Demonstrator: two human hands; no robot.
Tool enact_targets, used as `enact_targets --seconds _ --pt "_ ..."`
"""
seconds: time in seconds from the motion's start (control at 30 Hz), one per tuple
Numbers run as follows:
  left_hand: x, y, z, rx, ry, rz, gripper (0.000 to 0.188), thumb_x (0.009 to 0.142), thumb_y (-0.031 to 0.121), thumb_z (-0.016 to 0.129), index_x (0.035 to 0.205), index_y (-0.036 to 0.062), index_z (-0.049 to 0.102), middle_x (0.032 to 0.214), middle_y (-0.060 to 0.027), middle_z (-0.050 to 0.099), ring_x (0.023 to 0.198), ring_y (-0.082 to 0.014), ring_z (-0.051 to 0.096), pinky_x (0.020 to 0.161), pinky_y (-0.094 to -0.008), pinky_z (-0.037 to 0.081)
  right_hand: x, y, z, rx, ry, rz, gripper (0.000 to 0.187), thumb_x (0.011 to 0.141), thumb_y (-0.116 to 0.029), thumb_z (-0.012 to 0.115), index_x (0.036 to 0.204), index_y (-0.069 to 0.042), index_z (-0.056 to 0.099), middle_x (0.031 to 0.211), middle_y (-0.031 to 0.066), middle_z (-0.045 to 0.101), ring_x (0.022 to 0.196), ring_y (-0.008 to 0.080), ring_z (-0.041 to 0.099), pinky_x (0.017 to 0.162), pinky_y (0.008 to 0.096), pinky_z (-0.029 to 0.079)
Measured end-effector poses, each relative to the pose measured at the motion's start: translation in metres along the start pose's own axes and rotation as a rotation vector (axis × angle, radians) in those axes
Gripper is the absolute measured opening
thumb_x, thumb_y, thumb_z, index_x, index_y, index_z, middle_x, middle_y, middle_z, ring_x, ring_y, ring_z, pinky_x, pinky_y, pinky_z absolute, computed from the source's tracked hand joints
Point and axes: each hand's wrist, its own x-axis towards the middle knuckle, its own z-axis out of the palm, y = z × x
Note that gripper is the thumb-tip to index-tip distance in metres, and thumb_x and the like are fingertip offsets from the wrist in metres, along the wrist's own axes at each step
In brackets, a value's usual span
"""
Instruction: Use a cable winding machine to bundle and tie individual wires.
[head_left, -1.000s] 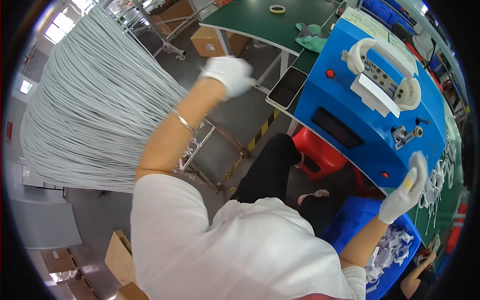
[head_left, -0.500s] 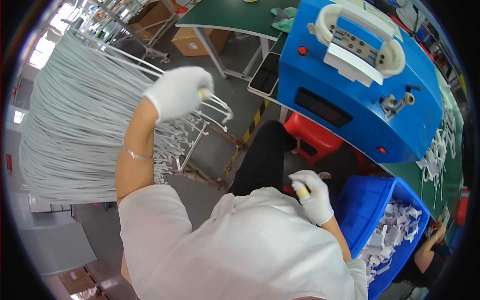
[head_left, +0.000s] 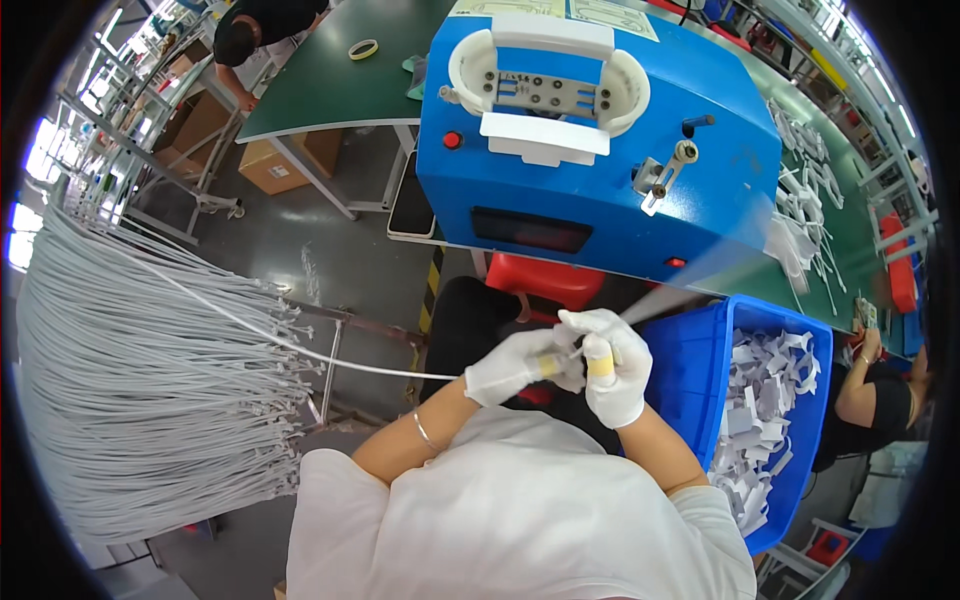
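Observation:
In front of my chest my two white-gloved hands meet, yellow tape wrapped round a digit of each. My left hand is closed on a white cable, which trails back to the big bundle of pale cables at the left. My right hand has its fingers curled in a pinch against the left fingertips; what lies inside is hidden. From beside the right hand a pale, motion-smeared streak fans up to the right, too blurred to name.
A blue machine with white holders stands on the green table ahead. Under its edge is a red stool. A blue bin of white scraps sits at my right. Other people work at far left and far right.
My left hand has come from the cable bundle to meet the right hand, drawing a cable along. The view has turned, and a blurred streak now shows by the right hand.

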Motion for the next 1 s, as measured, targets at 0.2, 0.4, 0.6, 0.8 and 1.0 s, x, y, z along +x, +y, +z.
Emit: enact_targets --seconds 0.2,0.4,0.6,0.8,1.0 --pt "0.005 0.051 -0.038 0.275 -0.011 0.206 0.025 0.088 0.007 0.064 0.112 0.0004 0.059 0.104 -0.0061 0.063 0.096 -0.0124 0.058 0.085 -0.0288 0.049 0.042 -0.015 0.014 0.135 -0.081 0.244 0.016 0.090 -0.012 0.060 0.090 0.002 0.068 0.069 0.0050 0.059 0.062 0.0107 0.055 0.057 0.0248 0.044" --pt "-0.008 0.159 -0.076 0.521 0.728 0.706 0.021 0.093 0.008 0.053 0.107 -0.0033 0.062 0.096 -0.0102 0.067 0.084 -0.0155 0.066 0.080 -0.0278 0.054 0.072 -0.021 0.028 0.563 -0.249 0.528 0.033 0.094 -0.028 0.056 0.082 0.001 0.066 0.059 0.0049 0.056 0.051 0.0114 0.050 0.050 0.0238 0.040" --pt "0.012 0.207 -0.086 0.491 0.802 0.991 0.022 0.096 0.008 0.051 0.112 -0.0027 0.062 0.102 -0.0089 0.067 0.089 -0.0130 0.064 0.080 -0.0256 0.054 0.075 -0.011 0.053 1.591 -0.508 0.448 0.033 0.098 -0.033 0.046 0.091 -0.004 0.060 0.057 0.0013 0.048 0.048 0.0115 0.043 0.049 0.0264 0.039" --pt "0.037 0.213 -0.094 0.561 0.696 1.077 0.019 0.093 0.008 0.057 0.107 -0.0005 0.066 0.103 -0.0079 0.068 0.088 -0.0109 0.064 0.076 -0.0232 0.054 0.068 -0.015 0.068 1.950 -0.469 0.589 0.035 0.103 -0.029 0.031 0.078 -0.014 0.050 0.057 -0.0019 0.049 0.045 0.0101 0.045 0.048 0.0262 0.040" --pt "0.046 0.207 -0.090 0.513 0.672 0.918 0.017 0.092 0.008 0.059 0.104 -0.0005 0.067 0.095 -0.0051 0.068 0.080 -0.0083 0.061 0.071 -0.0211 0.051 0.054 -0.014 0.056 2.007 -0.356 0.602 0.039 0.104 -0.029 0.027 0.073 -0.015 0.046 0.050 -0.0028 0.048 0.040 0.0075 0.046 0.040 0.0214 0.039"
